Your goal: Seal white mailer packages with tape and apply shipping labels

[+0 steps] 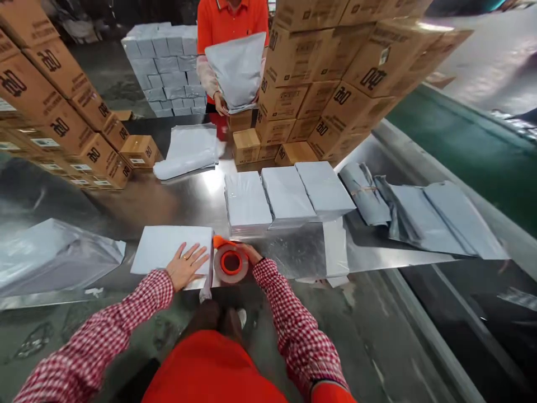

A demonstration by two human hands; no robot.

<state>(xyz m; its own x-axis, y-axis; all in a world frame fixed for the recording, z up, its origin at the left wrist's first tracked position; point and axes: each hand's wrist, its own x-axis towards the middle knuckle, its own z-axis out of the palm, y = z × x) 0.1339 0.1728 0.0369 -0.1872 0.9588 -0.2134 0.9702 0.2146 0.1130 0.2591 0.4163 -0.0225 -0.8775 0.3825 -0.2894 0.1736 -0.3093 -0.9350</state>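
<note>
Steel table (176, 201): left hand (187, 266) flat on parcel (168, 249), tape dispenser (230, 263) beside.

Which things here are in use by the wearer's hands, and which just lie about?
In use: left hand flat on the grey parcel; right hand holding the tape dispenser.

Lying about: three mailer stacks, loose mailers, cardboard boxes, co-worker's bag.

Grey poly mailer pkg (168, 249) lies flat at near edge of the steel table, w/ left hand (187, 267) pressed flat on its right end. Just right of it, tape dispenser (230, 262), orange core, clear roll, gripped by right hand (250, 253).
</note>
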